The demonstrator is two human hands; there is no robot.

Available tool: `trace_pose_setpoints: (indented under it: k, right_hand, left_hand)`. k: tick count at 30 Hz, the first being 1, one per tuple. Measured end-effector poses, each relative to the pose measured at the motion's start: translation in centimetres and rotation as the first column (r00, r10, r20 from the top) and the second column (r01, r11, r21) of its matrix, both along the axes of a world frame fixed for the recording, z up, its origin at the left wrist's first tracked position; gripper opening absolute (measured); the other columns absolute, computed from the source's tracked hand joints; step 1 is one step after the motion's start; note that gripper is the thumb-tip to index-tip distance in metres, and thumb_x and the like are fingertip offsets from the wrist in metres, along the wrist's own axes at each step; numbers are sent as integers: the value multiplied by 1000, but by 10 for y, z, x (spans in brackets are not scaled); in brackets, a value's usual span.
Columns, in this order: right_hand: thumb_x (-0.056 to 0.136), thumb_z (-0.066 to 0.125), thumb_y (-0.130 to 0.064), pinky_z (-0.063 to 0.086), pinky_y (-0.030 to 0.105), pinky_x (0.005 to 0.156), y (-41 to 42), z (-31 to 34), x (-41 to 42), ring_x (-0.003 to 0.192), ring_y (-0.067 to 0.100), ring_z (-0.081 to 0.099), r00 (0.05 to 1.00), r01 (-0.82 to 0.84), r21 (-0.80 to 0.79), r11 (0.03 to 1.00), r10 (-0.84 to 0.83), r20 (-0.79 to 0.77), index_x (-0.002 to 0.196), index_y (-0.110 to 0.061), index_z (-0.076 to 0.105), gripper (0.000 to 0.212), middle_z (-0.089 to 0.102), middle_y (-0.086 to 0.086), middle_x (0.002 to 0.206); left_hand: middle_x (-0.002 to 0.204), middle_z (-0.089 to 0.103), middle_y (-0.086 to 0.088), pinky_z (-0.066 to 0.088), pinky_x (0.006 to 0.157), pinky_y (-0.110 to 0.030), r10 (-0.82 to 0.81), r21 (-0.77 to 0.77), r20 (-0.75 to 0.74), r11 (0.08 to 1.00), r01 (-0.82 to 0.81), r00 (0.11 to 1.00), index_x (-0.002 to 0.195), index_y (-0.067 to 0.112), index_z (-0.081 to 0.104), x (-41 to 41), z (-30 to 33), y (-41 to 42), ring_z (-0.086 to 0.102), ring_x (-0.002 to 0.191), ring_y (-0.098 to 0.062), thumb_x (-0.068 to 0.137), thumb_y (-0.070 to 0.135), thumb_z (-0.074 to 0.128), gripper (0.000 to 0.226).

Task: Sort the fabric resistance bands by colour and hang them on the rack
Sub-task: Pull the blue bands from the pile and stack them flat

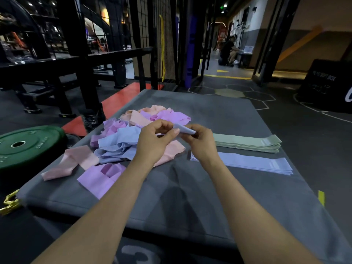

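Observation:
Both hands are raised above a grey mat [219, 187] and share one pale blue band [183, 129]. My left hand [155, 136] pinches its left end and my right hand [200, 140] grips its right end. Under and left of them lies a loose heap of bands [122, 141] in blue, pink, peach and lilac. To the right, a flat stack of green bands [247, 143] lies beyond a flat stack of blue bands [257, 162]. A black wire grid rack [158, 35] stands behind the mat.
A green weight plate [24, 145] lies on the floor at the left, with a yellow chain [9, 202] nearer me. Black gym frames fill the back left. A black box [327, 84] stands at the far right. A person crouches in the far corridor [228, 52].

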State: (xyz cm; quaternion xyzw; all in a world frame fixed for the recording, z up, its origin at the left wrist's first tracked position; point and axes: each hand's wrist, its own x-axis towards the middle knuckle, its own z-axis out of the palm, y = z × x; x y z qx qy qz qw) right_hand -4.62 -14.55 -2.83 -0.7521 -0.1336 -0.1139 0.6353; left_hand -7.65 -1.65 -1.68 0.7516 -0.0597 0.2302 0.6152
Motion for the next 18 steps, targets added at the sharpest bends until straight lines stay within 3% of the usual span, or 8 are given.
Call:
trace_pose_setpoints:
  k: [2,5,11,16,18]
  right_hand:
    - [82,57,10,44,23,67,-8,6,-7,59,3,51,1000,-10,61,998,10,-8,69,-19,65,33,61,-8,62]
    - [85,51,12,48,35,77,-22,9,-14,71,17,54,998,-36,140,989,44,-51,75,-16,67,33,62,8,72]
    - [89,52,8,53,17,69,-58,7,-24,66,14,58,980,-33,433,901,115,-164,81,-7,64,20,65,-2,64]
    - [90,44,14,56,21,76,-92,2,-28,64,11,67,943,-11,596,803,206,-260,81,-2,63,26,69,3,66]
    - [89,41,14,56,24,76,-103,0,-31,65,14,67,927,-15,615,788,242,-287,70,-3,65,36,68,6,68]
  left_hand:
    - [78,62,12,45,62,-5,-33,3,34,999,33,999,82,20,61,-4,3,-5,56,67,11,81,7,70,15]
    - [83,61,11,43,66,-6,-76,18,78,997,74,994,87,27,60,-8,2,-14,53,69,4,78,5,71,26]
    - [94,58,4,40,65,-4,-30,110,104,994,19,994,100,23,60,-7,-4,-34,50,79,-8,81,8,69,26]
    - [100,63,4,38,71,-1,-121,250,-61,959,133,991,104,11,64,1,-22,-48,56,85,-5,93,11,52,15]
    - [99,62,7,39,76,-10,-129,296,-134,941,164,982,107,11,63,3,-28,-51,56,93,-9,96,14,48,19]
